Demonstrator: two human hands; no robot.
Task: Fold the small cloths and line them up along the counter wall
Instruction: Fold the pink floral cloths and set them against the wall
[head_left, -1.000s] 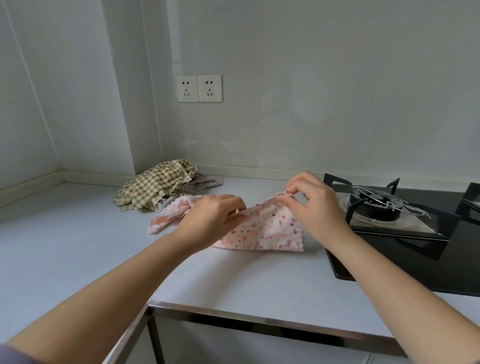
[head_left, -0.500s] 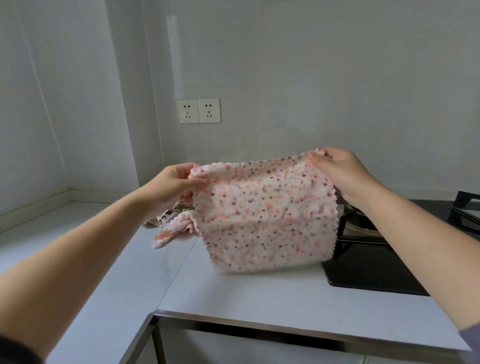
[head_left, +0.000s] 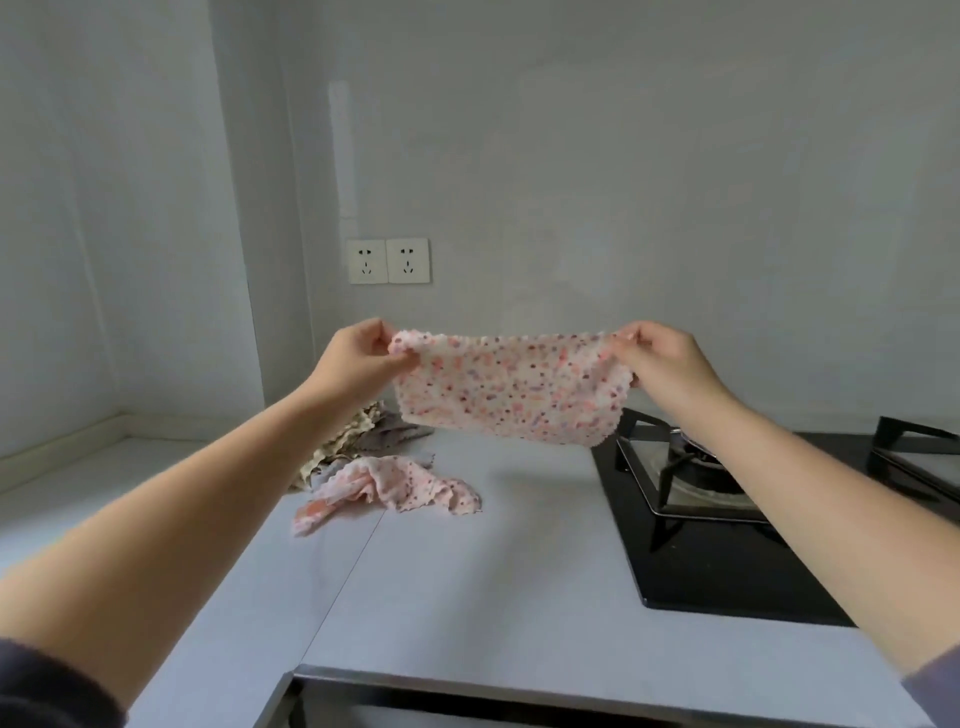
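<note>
The dotted cloth (head_left: 509, 395), hanging as a full square a moment ago, now spans taut and shorter between left hand (head_left: 358, 358) and right hand (head_left: 660, 364), each grip pinching an upper corner, clear above the desk (head_left: 467, 597), so its first fold seems begun.

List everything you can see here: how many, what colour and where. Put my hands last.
held cloth: one, white with pink and purple spots, in the air above the counter, between both hands
crumpled cloth: one, pink spotted, on the counter left of the hob
checked cloth: one, beige and cream, heaped behind the crumpled cloth
grey cloth: one, grey, partly hidden beside the checked cloth
sockets: two, white, side by side on the back wall
gas hob: one, black, set in the counter at right
counter: one, pale grey, along the walls
left hand: one, pinches the held cloth's upper left corner
right hand: one, pinches its upper right corner
</note>
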